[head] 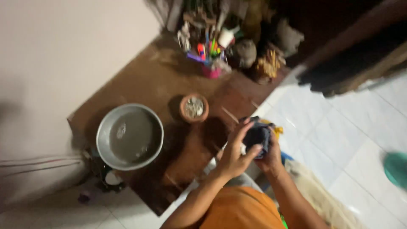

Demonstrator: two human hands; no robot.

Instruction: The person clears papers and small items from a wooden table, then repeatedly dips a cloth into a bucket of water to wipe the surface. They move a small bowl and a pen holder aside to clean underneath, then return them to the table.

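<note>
Both my hands hold a dark, crumpled cloth-like bundle (257, 136) above the edge of a low brown wooden table (157, 80). My left hand (235, 152) wraps its near side, fingers curled over the top. Behind and under the bundle is my right hand (271, 157), gripping its far side. The picture is blurred, so the bundle's exact kind is unclear. A small clay bowl (194, 107) with pale bits inside sits on the table just left of my hands. Further left stands a large metal basin (129, 136) holding murky water.
At the table's far end stands a pink cup (210, 63) of coloured pens among cluttered dark objects. A beige wall runs along the left. White floor tiles (339, 123) lie to the right, with a teal object (397, 168) at the right edge and a beige cloth (316, 195) by my knees.
</note>
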